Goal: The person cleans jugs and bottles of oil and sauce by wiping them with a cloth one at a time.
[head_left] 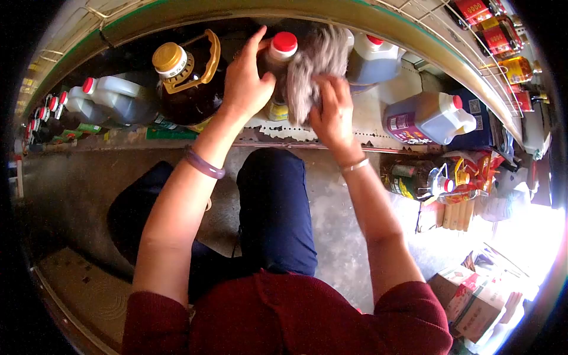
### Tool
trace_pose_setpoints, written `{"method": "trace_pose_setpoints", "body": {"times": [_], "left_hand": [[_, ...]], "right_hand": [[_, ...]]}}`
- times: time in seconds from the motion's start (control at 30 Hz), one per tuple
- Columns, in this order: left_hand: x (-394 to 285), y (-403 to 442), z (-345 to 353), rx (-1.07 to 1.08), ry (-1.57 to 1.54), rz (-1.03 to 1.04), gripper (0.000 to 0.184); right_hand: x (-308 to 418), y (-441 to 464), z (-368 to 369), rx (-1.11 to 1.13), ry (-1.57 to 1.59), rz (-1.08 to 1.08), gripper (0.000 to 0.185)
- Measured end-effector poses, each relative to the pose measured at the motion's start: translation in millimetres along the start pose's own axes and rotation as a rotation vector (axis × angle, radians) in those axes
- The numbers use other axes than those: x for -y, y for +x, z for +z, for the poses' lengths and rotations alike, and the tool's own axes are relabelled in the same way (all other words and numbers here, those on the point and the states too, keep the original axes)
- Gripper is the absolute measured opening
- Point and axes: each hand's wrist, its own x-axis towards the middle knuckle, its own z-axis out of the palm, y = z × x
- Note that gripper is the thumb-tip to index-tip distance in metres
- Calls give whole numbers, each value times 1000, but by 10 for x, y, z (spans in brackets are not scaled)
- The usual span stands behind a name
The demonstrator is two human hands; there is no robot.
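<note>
My right hand [333,111] is closed on a greyish, fluffy cloth [316,68], which is blurred by motion. The cloth lies against a bottle with a red cap [284,42] on its left. My left hand [248,80] is at that bottle's left side, thumb and index finger stretched apart; its other fingers are partly hidden. Left of this hand stands a big dark oil jug [189,97] with a gold cap and handle. Just right of the cloth is a pale jug of dark liquid [373,62] with a red cap.
Several red-capped jugs [115,94] line the shelf's left part. A purple-labelled jug [423,118] sits at the shelf's right, with a dark oil bottle [414,179] below it. A wire rack [494,80] holds jars. Cardboard boxes [473,302] are at lower right. The shelf edge [254,144] is worn.
</note>
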Motion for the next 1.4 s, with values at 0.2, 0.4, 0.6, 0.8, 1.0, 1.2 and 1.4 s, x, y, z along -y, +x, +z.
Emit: {"method": "trace_pose_setpoints", "body": {"times": [0.2, 0.4, 0.6, 0.8, 1.0, 1.2, 1.4], "left_hand": [[-446, 372, 132, 170, 328, 136, 53], [-496, 730, 520, 411, 653, 154, 33], [-602, 520, 427, 373, 584, 196, 36], [-605, 411, 447, 263, 563, 354, 37], [-681, 332, 411, 265, 645, 400, 38], [-718, 280, 393, 265, 667, 376, 35], [-713, 177, 231, 300, 560, 421, 36]], "right_hand": [[-162, -1020, -171, -267, 1243, 1273, 37], [-71, -776, -318, -455, 1189, 1170, 42], [-330, -20, -39, 356, 457, 676, 44], [-449, 204, -255, 653, 254, 540, 42], [-265, -382, -80, 408, -14, 366, 25], [-280, -767, -335, 511, -668, 59, 47], [-432, -1030, -777, -74, 717, 921, 52]]}}
